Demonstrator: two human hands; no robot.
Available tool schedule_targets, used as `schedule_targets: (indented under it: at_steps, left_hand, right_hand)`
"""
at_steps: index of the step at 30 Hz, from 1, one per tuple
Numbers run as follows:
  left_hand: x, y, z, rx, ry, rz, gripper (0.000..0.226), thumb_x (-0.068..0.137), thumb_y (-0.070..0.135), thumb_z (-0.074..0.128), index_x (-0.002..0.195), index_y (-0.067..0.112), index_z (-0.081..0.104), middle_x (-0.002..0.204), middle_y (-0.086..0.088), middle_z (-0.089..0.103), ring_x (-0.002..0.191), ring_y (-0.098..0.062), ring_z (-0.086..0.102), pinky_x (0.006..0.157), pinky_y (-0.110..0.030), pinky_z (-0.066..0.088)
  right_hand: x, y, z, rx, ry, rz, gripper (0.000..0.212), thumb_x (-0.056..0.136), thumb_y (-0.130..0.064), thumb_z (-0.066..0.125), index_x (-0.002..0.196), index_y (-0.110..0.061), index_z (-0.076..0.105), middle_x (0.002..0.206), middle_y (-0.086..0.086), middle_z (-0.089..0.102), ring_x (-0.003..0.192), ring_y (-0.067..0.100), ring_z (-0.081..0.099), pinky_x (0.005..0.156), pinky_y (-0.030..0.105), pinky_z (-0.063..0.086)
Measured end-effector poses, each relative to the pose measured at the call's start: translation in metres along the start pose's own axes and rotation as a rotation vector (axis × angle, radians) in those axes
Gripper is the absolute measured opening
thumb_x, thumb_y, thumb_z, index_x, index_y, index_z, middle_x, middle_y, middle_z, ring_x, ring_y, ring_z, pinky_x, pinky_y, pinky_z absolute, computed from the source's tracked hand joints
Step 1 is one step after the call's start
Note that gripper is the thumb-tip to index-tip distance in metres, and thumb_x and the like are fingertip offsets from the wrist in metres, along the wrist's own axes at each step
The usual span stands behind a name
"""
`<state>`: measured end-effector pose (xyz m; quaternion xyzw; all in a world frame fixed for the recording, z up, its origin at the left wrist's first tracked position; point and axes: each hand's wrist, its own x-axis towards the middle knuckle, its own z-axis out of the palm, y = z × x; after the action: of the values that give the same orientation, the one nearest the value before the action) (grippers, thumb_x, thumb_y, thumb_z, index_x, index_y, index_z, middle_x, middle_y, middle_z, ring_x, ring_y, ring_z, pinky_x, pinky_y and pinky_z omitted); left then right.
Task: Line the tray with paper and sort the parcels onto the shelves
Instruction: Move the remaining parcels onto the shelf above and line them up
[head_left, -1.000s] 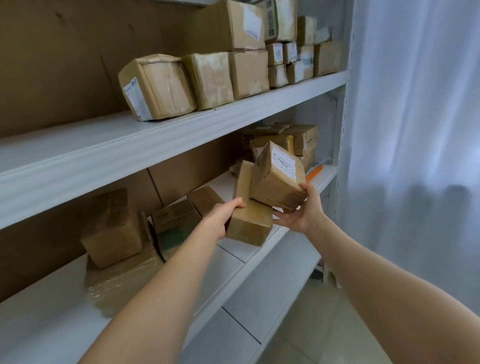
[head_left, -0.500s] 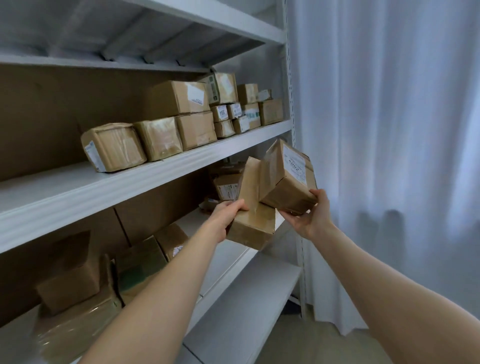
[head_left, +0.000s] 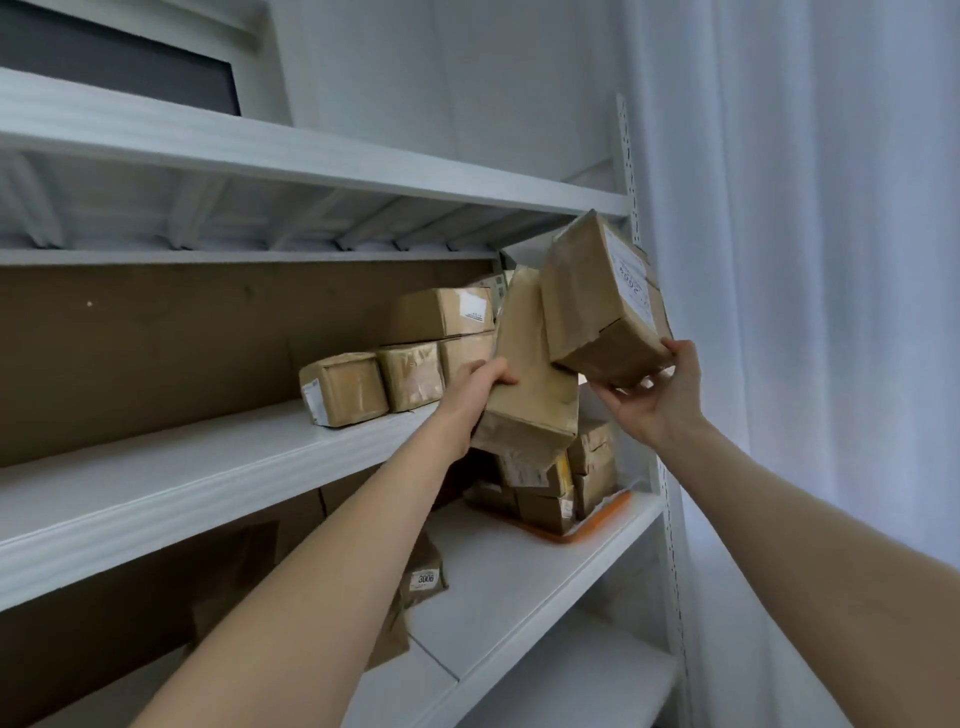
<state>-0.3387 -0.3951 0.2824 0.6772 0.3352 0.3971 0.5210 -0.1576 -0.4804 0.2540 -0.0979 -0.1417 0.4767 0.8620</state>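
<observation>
We hold two brown parcels up at the right end of the middle shelf (head_left: 208, 467). Our left hand (head_left: 480, 384) grips the tall parcel (head_left: 530, 379) by its left edge, fingers curled round it. Our right hand (head_left: 654, 397) holds the labelled parcel (head_left: 592, 306) from below, fingers wrapped on its lower corner. The two parcels touch, the labelled one tilted above. A row of parcels (head_left: 345, 387) sits on the middle shelf behind. On the shelf below (head_left: 519, 577), an orange tray (head_left: 602, 519) carries stacked parcels (head_left: 545, 506). A white curtain (head_left: 805, 260) hangs to the right.
</observation>
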Motion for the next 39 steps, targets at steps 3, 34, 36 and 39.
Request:
schedule_targets:
  at_steps: [3, 34, 36, 39]
  left_hand:
    - [-0.011, 0.027, -0.029, 0.014, 0.08, 0.04, 0.032, 0.074, 0.036, 0.06, 0.103, 0.021, 0.06, 0.097, -0.008, 0.062, 0.083, -0.023, 0.059, 0.063, -0.029, 0.046]
    - [0.01, 0.086, -0.212, -0.297, 0.377, -0.117, 0.031, 0.085, 0.042, 0.057, 0.106, 0.021, 0.052, 0.111, -0.015, 0.061, 0.097, -0.032, 0.06, 0.061, -0.043, 0.054]
    - [0.017, 0.083, -0.219, -0.313, 0.371, -0.11, 0.029, 0.085, 0.042, 0.058, 0.103, 0.02, 0.053, 0.109, -0.015, 0.061, 0.096, -0.032, 0.06, 0.059, -0.042, 0.055]
    - [0.028, 0.077, -0.224, -0.339, 0.383, -0.083, 0.031, 0.085, 0.045, 0.061, 0.101, 0.02, 0.051, 0.108, -0.016, 0.06, 0.097, -0.032, 0.06, 0.066, -0.043, 0.057]
  right_hand:
    - [0.003, 0.008, 0.032, -0.007, -0.06, 0.005, 0.042, 0.081, -0.032, 0.066, 0.115, -0.013, 0.052, 0.124, 0.015, 0.055, 0.108, 0.037, 0.06, 0.075, 0.054, 0.058]
    - [0.092, 0.154, 0.174, -0.763, -0.091, 0.049, 0.054, 0.076, -0.054, 0.073, 0.109, -0.022, 0.046, 0.098, 0.008, 0.054, 0.087, 0.03, 0.058, 0.051, 0.04, 0.058]
    - [0.1, 0.16, 0.176, -0.786, -0.095, 0.05, 0.053, 0.077, -0.053, 0.073, 0.11, -0.022, 0.045, 0.096, 0.008, 0.053, 0.084, 0.03, 0.056, 0.054, 0.04, 0.058]
    - [0.11, 0.168, 0.177, -0.819, -0.097, 0.053, 0.052, 0.079, -0.054, 0.071, 0.11, -0.022, 0.044, 0.097, 0.009, 0.053, 0.087, 0.03, 0.056, 0.059, 0.042, 0.058]
